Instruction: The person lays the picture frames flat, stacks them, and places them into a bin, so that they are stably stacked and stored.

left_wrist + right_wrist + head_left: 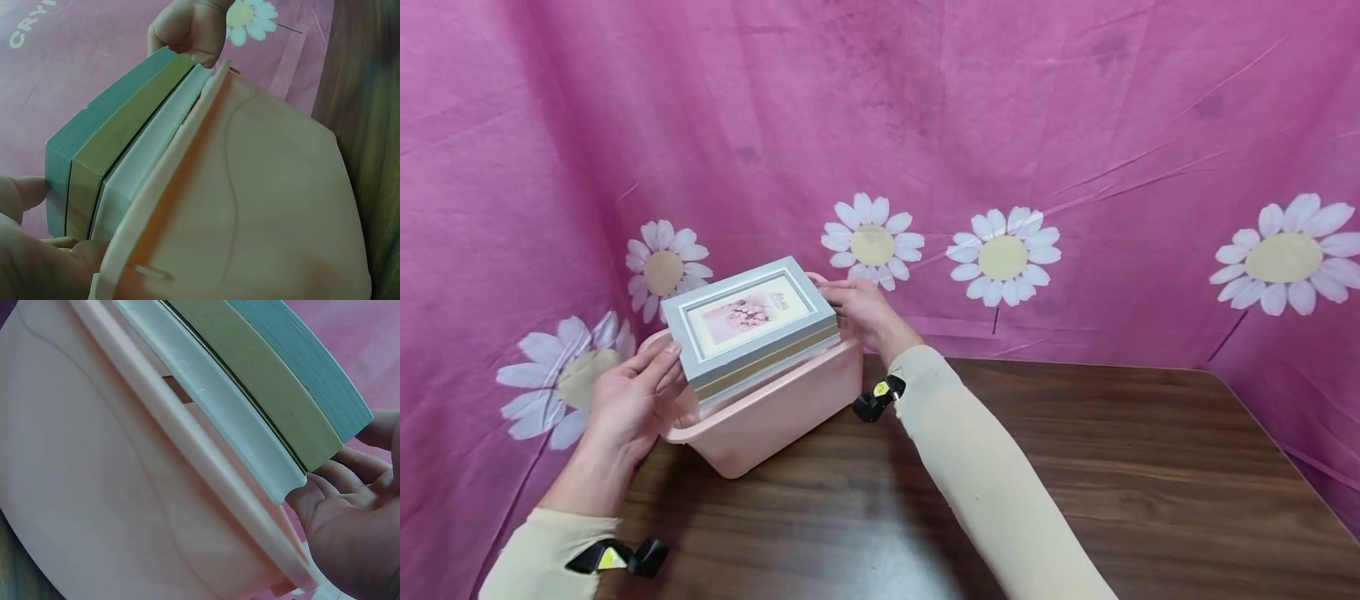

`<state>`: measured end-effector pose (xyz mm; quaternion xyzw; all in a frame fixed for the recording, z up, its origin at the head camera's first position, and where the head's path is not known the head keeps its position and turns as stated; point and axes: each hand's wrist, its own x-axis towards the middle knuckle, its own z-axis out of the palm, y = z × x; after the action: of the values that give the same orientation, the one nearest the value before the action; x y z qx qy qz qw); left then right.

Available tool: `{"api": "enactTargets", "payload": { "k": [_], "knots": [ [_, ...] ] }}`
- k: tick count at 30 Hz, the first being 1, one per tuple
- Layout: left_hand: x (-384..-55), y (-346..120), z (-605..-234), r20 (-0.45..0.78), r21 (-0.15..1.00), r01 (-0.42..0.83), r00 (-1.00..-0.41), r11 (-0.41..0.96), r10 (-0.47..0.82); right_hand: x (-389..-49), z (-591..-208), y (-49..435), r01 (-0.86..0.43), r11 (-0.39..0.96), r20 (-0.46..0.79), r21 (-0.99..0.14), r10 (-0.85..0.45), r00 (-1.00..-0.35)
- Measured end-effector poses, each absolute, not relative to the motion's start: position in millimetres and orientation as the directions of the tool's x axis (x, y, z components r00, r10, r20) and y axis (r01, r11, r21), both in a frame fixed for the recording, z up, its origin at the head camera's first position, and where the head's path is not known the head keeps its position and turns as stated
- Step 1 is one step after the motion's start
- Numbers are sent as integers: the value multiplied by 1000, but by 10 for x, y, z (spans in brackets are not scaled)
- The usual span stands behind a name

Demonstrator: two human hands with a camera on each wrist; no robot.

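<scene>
Three picture frames lie in a stack: a grey-blue one (748,317) with a pink flower print on top, a tan one (767,358) beneath it, and a white one (250,447) at the bottom. My left hand (632,404) holds the near left end, thumb at the top frame's side and fingers lower down. At the opposite end my right hand (871,315) grips the stack, its fingers reaching under the tan and white frames in the right wrist view. The stack sits at the mouth of a pink plastic bin (775,433), level with its rim.
The bin stands on a dark wood-grain table (1075,467), at its back left. Behind and beside the table hangs a pink cloth (1112,125) printed with white daisies. Each sleeve cuff carries a black strapped device (876,398).
</scene>
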<state>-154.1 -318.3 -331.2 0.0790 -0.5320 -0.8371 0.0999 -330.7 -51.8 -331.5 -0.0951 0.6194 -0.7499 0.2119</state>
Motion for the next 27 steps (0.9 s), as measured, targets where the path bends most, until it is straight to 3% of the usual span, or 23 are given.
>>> {"api": "enactTargets", "payload": {
  "k": [13, 27],
  "knots": [
    [-1593, -3240, -3314, -75, 941, 6, -971, -339, -226, -3373, -3393, -593, 219, -79, -163, -973, -442, -882],
    [-1710, -3263, -3322, -196, 958, -158, -971, -241, -138, -3461, -3376, -651, 241, 9, -218, -971, -457, -862]
  ]
}}
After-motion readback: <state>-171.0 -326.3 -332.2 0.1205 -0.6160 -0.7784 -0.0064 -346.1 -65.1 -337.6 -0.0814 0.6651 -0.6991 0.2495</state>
